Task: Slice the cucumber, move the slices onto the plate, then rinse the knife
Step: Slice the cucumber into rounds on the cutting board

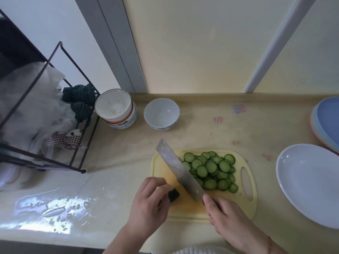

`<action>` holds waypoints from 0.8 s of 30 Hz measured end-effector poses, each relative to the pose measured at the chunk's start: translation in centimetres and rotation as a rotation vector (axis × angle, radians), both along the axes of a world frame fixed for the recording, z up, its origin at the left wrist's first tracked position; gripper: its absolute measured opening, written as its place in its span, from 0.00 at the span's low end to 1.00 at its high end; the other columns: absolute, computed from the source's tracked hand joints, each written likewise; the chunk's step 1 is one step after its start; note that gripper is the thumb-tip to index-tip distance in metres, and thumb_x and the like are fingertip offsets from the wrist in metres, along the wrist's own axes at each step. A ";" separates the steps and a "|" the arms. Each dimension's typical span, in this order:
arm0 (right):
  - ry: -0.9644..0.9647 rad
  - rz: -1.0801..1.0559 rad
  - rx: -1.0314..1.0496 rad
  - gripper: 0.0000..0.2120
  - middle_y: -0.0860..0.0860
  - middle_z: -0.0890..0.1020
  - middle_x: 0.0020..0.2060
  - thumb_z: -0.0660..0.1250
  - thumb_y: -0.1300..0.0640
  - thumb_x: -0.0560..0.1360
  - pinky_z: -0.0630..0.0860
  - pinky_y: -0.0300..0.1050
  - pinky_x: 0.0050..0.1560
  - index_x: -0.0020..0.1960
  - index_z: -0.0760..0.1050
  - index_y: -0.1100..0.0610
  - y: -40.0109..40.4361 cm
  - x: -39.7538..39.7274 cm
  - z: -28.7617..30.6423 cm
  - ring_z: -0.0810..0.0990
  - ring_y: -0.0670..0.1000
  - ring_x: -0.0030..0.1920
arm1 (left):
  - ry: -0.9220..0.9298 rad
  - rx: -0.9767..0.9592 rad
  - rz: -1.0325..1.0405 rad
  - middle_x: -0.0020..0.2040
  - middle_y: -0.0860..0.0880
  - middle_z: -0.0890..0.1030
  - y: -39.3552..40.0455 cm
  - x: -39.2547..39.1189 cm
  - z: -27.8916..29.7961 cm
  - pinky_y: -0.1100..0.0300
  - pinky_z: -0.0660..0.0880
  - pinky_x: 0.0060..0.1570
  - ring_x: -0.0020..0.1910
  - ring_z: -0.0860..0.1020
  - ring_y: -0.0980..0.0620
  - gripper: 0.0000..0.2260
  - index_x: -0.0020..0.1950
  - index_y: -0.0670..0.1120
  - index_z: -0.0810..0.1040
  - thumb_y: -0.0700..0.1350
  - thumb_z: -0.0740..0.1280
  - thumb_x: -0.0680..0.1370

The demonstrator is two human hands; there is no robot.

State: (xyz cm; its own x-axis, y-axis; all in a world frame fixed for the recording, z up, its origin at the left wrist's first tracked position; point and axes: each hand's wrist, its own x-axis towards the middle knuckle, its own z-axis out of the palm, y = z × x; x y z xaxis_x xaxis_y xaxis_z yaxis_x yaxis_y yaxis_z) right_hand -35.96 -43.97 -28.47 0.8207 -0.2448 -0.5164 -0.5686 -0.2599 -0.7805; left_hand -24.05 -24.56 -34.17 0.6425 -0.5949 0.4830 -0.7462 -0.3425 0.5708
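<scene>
On the pale counter, against the back wall, stands a stack of bowls whose top one shows a few pale smears inside, and just beside it to the right a single white bowl with nothing in it. At the right edge lies a stack of plates, pink below and blue on top, and nearer to the person a wide white plate with nothing on it. To the left, a black wire rack holds crumpled clear plastic bags, a dark green cloth and a checked cloth. No writing or label can be read on any of these things.

The yellow cutting board lies in front of the person, its handle slot toward the white plate. A heap of cucumber slices covers the board's far right part. The left hand has its fingers curled and pinches the dark green cucumber end, holding it over the board's near left side. The right hand is wrapped round the handle of the knife, which is hidden inside the fist. The broad blade runs slantwise up and to the left, lying between the cucumber end and the slices, its right edge against the heap
</scene>
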 end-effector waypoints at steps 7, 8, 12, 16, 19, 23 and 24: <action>0.018 0.077 -0.085 0.23 0.48 0.73 0.25 0.55 0.38 0.78 0.68 0.43 0.32 0.34 0.68 0.54 1.4 1.0 -1.6 0.69 0.43 0.25 | 0.062 0.209 -0.054 0.54 0.50 0.78 0.1 -1.1 -3.2 0.61 0.74 0.52 0.49 0.76 0.49 0.08 0.54 0.44 0.81 0.45 0.70 0.77; 0.029 0.090 -0.117 0.23 0.49 0.74 0.25 0.55 0.38 0.78 0.70 0.44 0.33 0.34 0.68 0.54 1.4 1.1 -1.8 0.71 0.44 0.26 | 0.064 0.201 -0.046 0.54 0.50 0.78 0.0 -1.1 -3.4 0.60 0.75 0.52 0.50 0.76 0.49 0.08 0.54 0.43 0.81 0.45 0.70 0.78; 0.084 0.112 -0.142 0.23 0.49 0.74 0.26 0.56 0.39 0.78 0.73 0.47 0.35 0.33 0.69 0.54 1.1 1.2 -2.5 0.72 0.44 0.27 | 0.088 0.166 -0.019 0.54 0.49 0.78 -0.1 -1.2 -3.9 0.63 0.73 0.54 0.51 0.76 0.48 0.08 0.55 0.43 0.81 0.43 0.70 0.77; 0.118 0.076 -0.102 0.25 0.46 0.70 0.22 0.53 0.35 0.75 0.65 0.43 0.30 0.33 0.68 0.54 0.1 1.2 -3.2 0.66 0.42 0.23 | 0.110 0.132 -0.055 0.55 0.49 0.76 0.0 -1.2 -3.9 0.62 0.73 0.56 0.51 0.76 0.48 0.10 0.56 0.44 0.79 0.40 0.70 0.76; 0.108 0.012 -0.084 0.25 0.46 0.68 0.21 0.51 0.32 0.71 0.63 0.41 0.28 0.33 0.66 0.54 -0.4 1.3 -3.0 0.64 0.43 0.22 | 0.100 0.104 -0.057 0.55 0.50 0.76 0.1 -1.2 -4.2 0.60 0.74 0.55 0.51 0.76 0.48 0.13 0.57 0.44 0.77 0.38 0.72 0.74; 0.045 0.061 -0.140 0.24 0.47 0.70 0.23 0.50 0.34 0.73 0.65 0.41 0.29 0.34 0.68 0.53 0.4 1.3 -1.7 0.66 0.43 0.24 | 0.041 0.054 -0.046 0.53 0.49 0.77 -0.5 -1.3 -4.3 0.61 0.75 0.53 0.48 0.77 0.47 0.11 0.53 0.42 0.80 0.34 0.75 0.72; 0.027 0.082 -0.152 0.24 0.48 0.71 0.24 0.51 0.36 0.75 0.65 0.41 0.30 0.35 0.69 0.54 0.7 1.2 -1.3 0.67 0.43 0.25 | 0.025 0.048 -0.047 0.52 0.49 0.77 -0.6 -1.3 -4.4 0.60 0.75 0.53 0.47 0.77 0.47 0.11 0.52 0.41 0.80 0.34 0.75 0.72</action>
